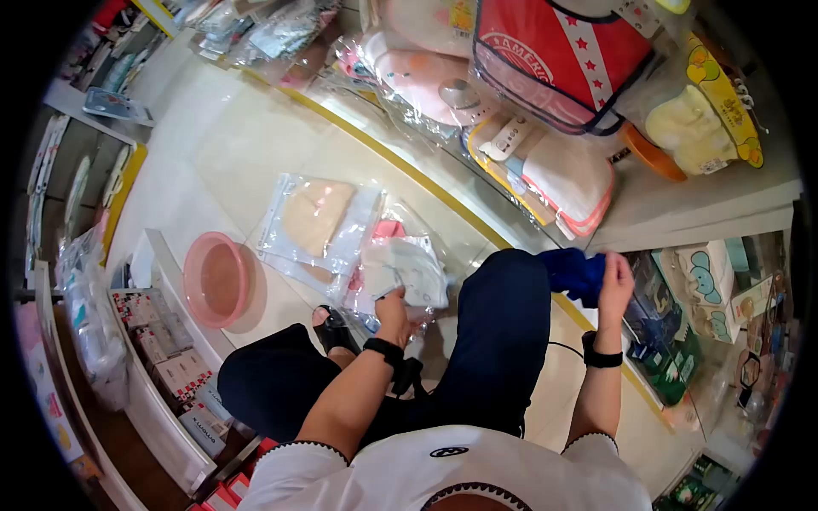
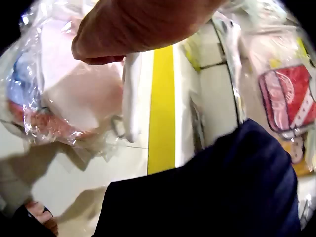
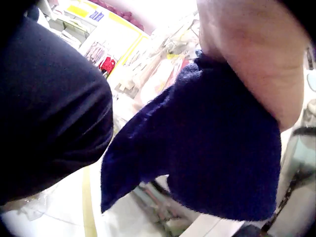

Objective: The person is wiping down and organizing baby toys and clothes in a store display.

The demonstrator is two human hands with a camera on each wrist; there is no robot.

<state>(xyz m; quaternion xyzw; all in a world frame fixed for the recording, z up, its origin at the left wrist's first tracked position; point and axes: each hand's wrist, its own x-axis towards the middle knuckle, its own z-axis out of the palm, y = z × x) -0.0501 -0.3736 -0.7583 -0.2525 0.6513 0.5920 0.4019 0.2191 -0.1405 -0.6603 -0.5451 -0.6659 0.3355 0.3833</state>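
Observation:
In the head view my left hand grips the near edge of a clear plastic bag with folded white and pink cloth items inside. The left wrist view shows the curled fingers of that hand over the edge of the bag. Beyond it, a flat bag with a beige cloth item lies on the floor. On the other side, beside the knee, my right hand holds a dark blue cloth. This cloth hangs down from the hand in the right wrist view.
A pink basin stands on the floor at the left. Shelving with small boxes is close by the left knee. Along the right runs a yellow-edged shelf with bagged bibs, one a red bib. More packaged goods stand beyond the right hand.

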